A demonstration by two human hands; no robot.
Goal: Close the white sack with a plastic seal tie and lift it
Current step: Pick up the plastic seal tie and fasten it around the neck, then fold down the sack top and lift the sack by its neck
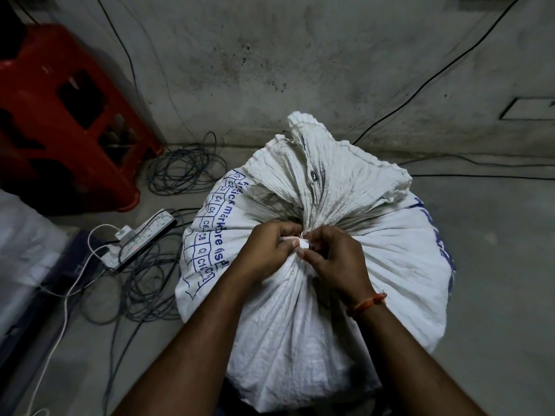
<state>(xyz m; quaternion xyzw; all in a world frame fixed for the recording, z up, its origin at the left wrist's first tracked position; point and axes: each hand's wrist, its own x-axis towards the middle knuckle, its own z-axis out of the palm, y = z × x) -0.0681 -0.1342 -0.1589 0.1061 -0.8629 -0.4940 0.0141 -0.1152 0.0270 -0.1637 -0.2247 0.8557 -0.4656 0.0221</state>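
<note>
From the head camera, looking straight down: a bulging white sack (315,265) with blue printing stands on the grey concrete floor (495,265), its mouth gathered into a puckered neck with the loose top flaring up behind. Both hands meet right at that neck.

The left hand (264,250) is curled tight, thumb pressed forward against a small white piece, the plastic seal tie (303,244), with the other fingers folded under and bunched into the cloth. The right hand (333,259) comes in from the other side, its fingers bent close together, fingertips pinching at the same white piece and pressing on the gathered fabric. Neither hand shows any real gap between its fingers; both are closed down on the tie and the neck. How the tie runs round the neck is hidden by the fingers. An orange thread band (366,303) circles the right wrist.

Off to the left sit a red plastic stool (69,115), coiled grey cables (183,169) and a power strip (141,235) with a white lead plugged in.
</note>
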